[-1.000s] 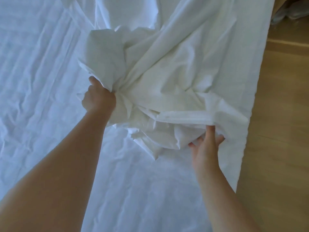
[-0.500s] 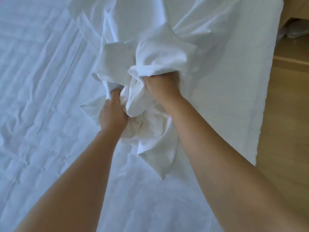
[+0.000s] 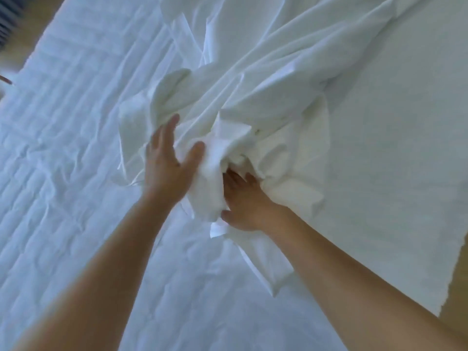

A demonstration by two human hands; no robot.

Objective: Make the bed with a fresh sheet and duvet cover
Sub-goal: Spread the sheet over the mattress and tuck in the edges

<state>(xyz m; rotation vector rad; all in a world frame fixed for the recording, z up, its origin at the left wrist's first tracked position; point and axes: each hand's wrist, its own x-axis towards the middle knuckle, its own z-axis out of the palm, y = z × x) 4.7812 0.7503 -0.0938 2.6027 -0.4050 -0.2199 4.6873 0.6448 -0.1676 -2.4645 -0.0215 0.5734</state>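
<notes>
In the head view, a bunch of white cloth [image 3: 228,143] is sitting on the bed [image 3: 63,148]. It could be the sheet or the duvet cover; I cannot tell which. The bunch is lying between the two hands.

The left hand [image 3: 166,160] is resting on the left side of the bunch. It is wide, with fingers straight and spread, and it is holding nothing.

The right hand [image 3: 247,201] is lying just below the bunch and is poking into it. Its fingers [image 3: 234,176] are going under a fold and the tips are hiding there, so I cannot tell if it is gripping. This hand is deeper in, so I think it is the one to pull next.

From the bunch, long folds are running up and away to the right. That is the cloth's long way. To the right of the bunch, the cloth [image 3: 379,148] is lying flat. Past it, a strip of wood floor [image 3: 455,307] is showing.

No words or labels are showing anywhere.
</notes>
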